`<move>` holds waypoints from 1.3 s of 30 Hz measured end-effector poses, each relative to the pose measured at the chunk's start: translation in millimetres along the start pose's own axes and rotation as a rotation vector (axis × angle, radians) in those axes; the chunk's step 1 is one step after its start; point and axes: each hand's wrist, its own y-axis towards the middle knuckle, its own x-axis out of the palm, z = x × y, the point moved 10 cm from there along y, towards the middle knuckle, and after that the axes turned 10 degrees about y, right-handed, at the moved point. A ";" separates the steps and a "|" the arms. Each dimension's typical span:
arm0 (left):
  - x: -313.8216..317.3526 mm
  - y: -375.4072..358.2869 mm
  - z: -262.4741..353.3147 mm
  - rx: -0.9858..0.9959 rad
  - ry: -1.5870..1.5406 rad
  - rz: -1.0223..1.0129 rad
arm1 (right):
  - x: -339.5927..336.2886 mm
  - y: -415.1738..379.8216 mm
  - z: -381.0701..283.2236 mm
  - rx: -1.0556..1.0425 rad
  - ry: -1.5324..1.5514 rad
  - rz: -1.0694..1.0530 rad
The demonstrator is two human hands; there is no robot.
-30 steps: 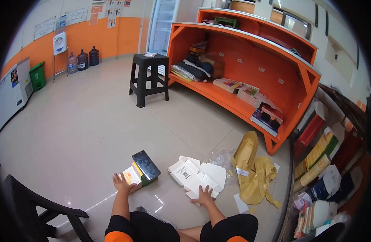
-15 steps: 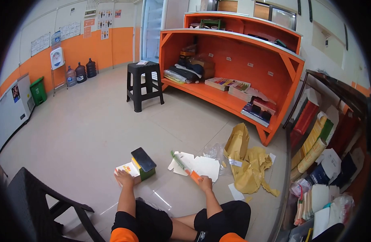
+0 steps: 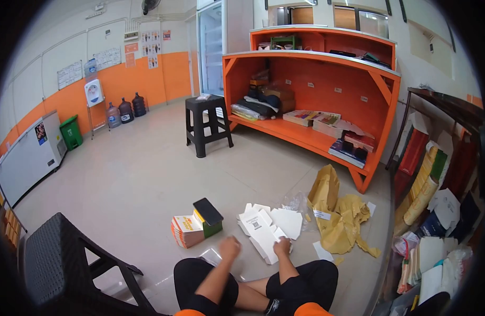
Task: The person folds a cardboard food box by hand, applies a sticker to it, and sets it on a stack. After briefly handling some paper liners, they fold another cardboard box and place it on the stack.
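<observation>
My right hand (image 3: 282, 246) grips the near right edge of a white die-cut box blank (image 3: 261, 234), which has print and a QR code on its upper face. Beneath and beyond it lie more white box blanks (image 3: 287, 222) on the floor. My left hand (image 3: 230, 247) hovers left of the blank with its fingers curled; whatever may be inside them is hidden. To its upper left stands a stack of orange-and-white printed cards or flat boxes (image 3: 187, 227). A dark phone (image 3: 208, 210) rests tilted on the green-sided stack (image 3: 213, 228) beside it.
Torn brown paper (image 3: 342, 224) and clear plastic wrap (image 3: 297, 203) lie to the right. A black stool (image 3: 58, 263) stands near on the left, another stool (image 3: 206, 124) farther off. An orange shelf unit (image 3: 300, 131) is ahead; packed goods (image 3: 427, 189) line the right side.
My left hand has left the orange-and-white stack and moved right. The orange-and-green strip is no longer seen; my right hand now holds the printed white blank. The view has shifted slightly.
</observation>
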 end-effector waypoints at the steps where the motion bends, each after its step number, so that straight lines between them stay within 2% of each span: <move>1: 22.9 -19.5 20.5 0.034 -0.089 -0.005 | -14.2 -4.3 2.4 0.088 0.023 0.072; 2: 46.7 -33.0 33.8 -0.023 -0.149 -0.110 | -18.4 -0.6 16.5 0.184 0.039 0.121; 4: 81.8 -47.8 61.3 -0.004 -0.215 -0.241 | -28.7 -2.1 30.1 0.334 0.111 0.130; 8: 115.6 -57.6 84.8 0.028 -0.280 -0.242 | -33.1 -0.4 47.0 0.435 0.109 0.192; 11: 114.0 -59.5 88.1 0.047 -0.284 -0.277 | -15.0 6.5 41.2 0.416 0.027 0.047; 15: 124.1 -49.4 83.4 0.014 -0.298 -0.278 | -12.1 9.7 30.6 0.356 -0.066 0.087; 18: 118.9 -47.6 90.9 0.032 -0.307 -0.305 | -14.3 9.4 18.2 0.316 -0.163 0.022; 21: 114.7 -49.1 101.6 0.077 -0.277 -0.334 | -19.4 5.5 -0.8 0.198 -0.296 0.073; 24: 113.1 -50.1 106.3 0.093 -0.251 -0.337 | -4.7 17.1 7.5 0.093 -0.426 0.230; 27: 113.5 -50.2 106.1 0.090 -0.236 -0.327 | -4.5 13.4 0.1 0.064 -0.564 0.290; 30: 115.2 -49.8 105.8 0.079 -0.241 -0.339 | -14.7 9.0 -12.9 0.047 -0.373 0.219; 33: 115.5 -48.6 104.5 0.069 -0.244 -0.361 | -0.3 18.3 12.5 0.188 -0.181 0.083; 36: 114.4 -48.2 100.3 0.056 -0.269 -0.344 | -2.1 19.0 30.7 0.243 -0.109 0.102; 39: 116.9 -44.6 93.3 0.032 -0.316 -0.294 | -22.6 18.7 11.5 0.141 -0.041 0.205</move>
